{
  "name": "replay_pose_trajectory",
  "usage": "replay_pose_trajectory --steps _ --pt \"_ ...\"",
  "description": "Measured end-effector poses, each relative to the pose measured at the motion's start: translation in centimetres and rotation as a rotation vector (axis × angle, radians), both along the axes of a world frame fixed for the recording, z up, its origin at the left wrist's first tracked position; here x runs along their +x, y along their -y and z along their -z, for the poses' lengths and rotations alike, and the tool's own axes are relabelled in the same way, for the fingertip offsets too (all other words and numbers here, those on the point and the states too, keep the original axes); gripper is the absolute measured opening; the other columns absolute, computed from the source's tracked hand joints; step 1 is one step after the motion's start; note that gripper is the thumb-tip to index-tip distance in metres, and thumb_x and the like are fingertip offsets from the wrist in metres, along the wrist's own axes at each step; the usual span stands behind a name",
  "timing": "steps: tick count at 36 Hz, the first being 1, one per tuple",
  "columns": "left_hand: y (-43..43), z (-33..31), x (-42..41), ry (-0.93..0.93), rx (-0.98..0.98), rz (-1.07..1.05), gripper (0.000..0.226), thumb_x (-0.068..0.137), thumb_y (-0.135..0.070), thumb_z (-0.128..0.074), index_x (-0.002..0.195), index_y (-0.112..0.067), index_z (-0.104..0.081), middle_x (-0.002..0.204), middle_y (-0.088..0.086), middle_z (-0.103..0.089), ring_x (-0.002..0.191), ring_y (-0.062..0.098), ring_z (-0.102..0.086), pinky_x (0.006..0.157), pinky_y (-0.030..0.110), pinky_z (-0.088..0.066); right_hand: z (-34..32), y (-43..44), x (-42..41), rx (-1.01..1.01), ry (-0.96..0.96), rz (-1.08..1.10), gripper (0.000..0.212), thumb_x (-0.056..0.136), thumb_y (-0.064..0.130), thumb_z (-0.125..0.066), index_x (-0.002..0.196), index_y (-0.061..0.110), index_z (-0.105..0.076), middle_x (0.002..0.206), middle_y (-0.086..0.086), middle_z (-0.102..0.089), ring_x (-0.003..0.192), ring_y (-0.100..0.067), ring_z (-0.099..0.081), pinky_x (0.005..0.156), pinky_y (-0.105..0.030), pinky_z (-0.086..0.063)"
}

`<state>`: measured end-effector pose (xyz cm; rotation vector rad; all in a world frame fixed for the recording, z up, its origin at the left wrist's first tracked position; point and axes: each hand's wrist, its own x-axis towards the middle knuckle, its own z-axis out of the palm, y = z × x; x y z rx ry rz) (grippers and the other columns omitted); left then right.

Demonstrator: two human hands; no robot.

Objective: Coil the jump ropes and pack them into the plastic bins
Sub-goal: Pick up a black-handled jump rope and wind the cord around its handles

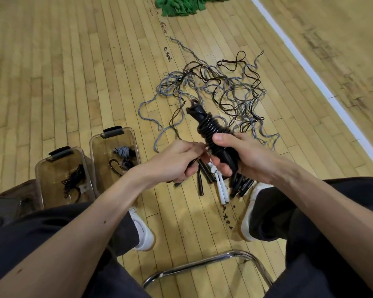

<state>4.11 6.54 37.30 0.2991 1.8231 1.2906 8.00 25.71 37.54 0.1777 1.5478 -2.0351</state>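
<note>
Black cord, wound tight and glossy around its own handles, is forming a stubby bundle held in mid-air above a hardwood gym floor (73,72), where a seated person is coiling a black jump rope (211,130). The right hand (243,155) is wrapping round the lower end of the bundle, thumb lying across the coils. The left hand (177,160) is curling in just beside it, apparently pinching the rope's loose tail at the bundle's side, though part of that grip is hidden.

The bundle is looking light and firm along its core. The cord itself is appearing thin and springy, likely to unwind if the tail slips, so the wrapped middle is seeming the safest place to hold it.

To the person's left, a near bin (39,168) and a far bin (93,143), both of clear plastic with dark latches, are standing side by side on the floor, each already holding coiled rope. Ahead, a tangle of grey and black ropes (220,89) is sprawling limp and kinked across the boards, with slim black and white handles (221,190) lying between the person's white shoes. A chrome chair frame (202,263) is showing below.
</note>
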Motion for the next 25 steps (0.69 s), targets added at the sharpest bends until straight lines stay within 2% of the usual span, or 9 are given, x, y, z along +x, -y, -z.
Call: replay_pose_trajectory --steps 3,6,9,12,14,16,19,21,25 --pt "0.2 0.2 0.2 -0.033 -0.085 0.057 0.033 0.109 -0.033 -0.037 0.104 -0.015 -0.065 0.058 -0.003 -0.044 0.045 0.011 -0.034 0.047 0.026 -0.029 0.0 -0.3 -0.4 0.07 0.059 0.076 0.045 0.079 0.049 -0.072 0.088 0.007 -0.058 0.07 -0.01 -0.06 0.05 -0.016 -0.052 0.051 -0.025 -0.044" --pt "0.3 0.0 0.4 -0.072 -0.121 0.136 0.025 0.108 -0.033 -0.04 0.097 -0.03 -0.063 0.06 -0.001 -0.046 0.044 0.009 -0.037 0.045 0.023 -0.031 0.6 -0.1 -0.4 0.141 0.078 0.059 0.047 0.079 0.049 -0.072 0.091 0.005 -0.061 0.072 -0.012 -0.063 0.053 -0.019 -0.054 0.055 -0.028 -0.045" --pt "0.5 -0.1 0.5 -0.165 -0.192 0.224 0.022 0.106 -0.034 -0.045 0.089 -0.036 -0.059 0.062 -0.003 -0.05 0.045 0.007 -0.042 0.05 0.023 -0.037 1.2 0.0 -0.5 0.19 0.112 0.063 0.046 0.083 0.046 -0.074 0.097 0.003 -0.063 0.076 -0.013 -0.063 0.058 -0.02 -0.055 0.052 -0.026 -0.048" --pt "0.8 -0.3 0.5 -0.295 -0.316 0.314 0.017 0.105 -0.036 -0.048 0.098 -0.029 -0.062 0.065 -0.005 -0.055 0.052 0.008 -0.048 0.057 0.031 -0.042 1.8 0.1 -0.6 0.266 0.121 0.073 0.045 0.086 0.046 -0.073 0.095 0.003 -0.066 0.075 -0.013 -0.064 0.057 -0.019 -0.057 0.052 -0.025 -0.049" --pt "1.0 -0.7 0.6 -0.393 -0.408 0.38 0.022 0.105 -0.038 -0.047 0.104 -0.022 -0.063 0.069 -0.001 -0.06 0.061 0.016 -0.056 0.065 0.04 -0.05 2.3 -0.1 -0.6 0.353 0.106 0.083 0.046 0.086 0.047 -0.074 0.093 0.003 -0.068 0.073 -0.011 -0.065 0.057 -0.018 -0.059 0.052 -0.026 -0.05" --pt "1.3 -1.3 0.7 -0.513 -0.465 0.419 0.026 0.105 -0.038 -0.045 0.102 -0.02 -0.064 0.073 0.001 -0.062 0.068 0.02 -0.059 0.072 0.044 -0.053 2.6 -0.2 -0.6 0.402 0.103 0.093 0.045 0.087 0.046 -0.073 0.094 0.002 -0.067 0.072 -0.011 -0.065 0.055 -0.018 -0.059 0.05 -0.025 -0.05" --pt "1.5 -1.9 0.5 -0.657 -0.476 0.45 0.028 0.106 -0.037 -0.044 0.095 -0.02 -0.063 0.067 -0.004 -0.055 0.064 0.013 -0.053 0.064 0.038 -0.047 2.7 0.0 -0.3 0.457 0.065 -0.027 0.045 0.089 0.046 -0.071 0.088 0.001 -0.066 0.066 -0.011 -0.065 0.053 -0.018 -0.06 0.051 -0.024 -0.051" --pt "1.7 -2.2 0.2 -0.706 -0.458 0.45 0.029 0.106 -0.037 -0.043 0.093 -0.02 -0.063 0.067 -0.006 -0.054 0.063 0.012 -0.052 0.061 0.036 -0.043 2.6 0.3 -0.1 0.45 0.079 -0.142 0.044 0.09 0.045 -0.069 0.09 0.001 -0.065 0.07 -0.012 -0.065 0.056 -0.019 -0.061 0.054 -0.025 -0.052" --pt "2.4 -2.0 -0.2 -0.701 -0.383 0.446 0.031 0.104 -0.04 -0.044 0.1 -0.021 -0.068 0.077 -0.004 -0.064 0.075 0.013 -0.058 0.069 0.039 -0.049 2.2 0.6 0.2 0.384 0.104 -0.329 0.036 0.096 0.042 -0.062 0.091 0.006 -0.061 0.072 -0.008 -0.065 0.058 -0.017 -0.061 0.058 -0.027 -0.053"
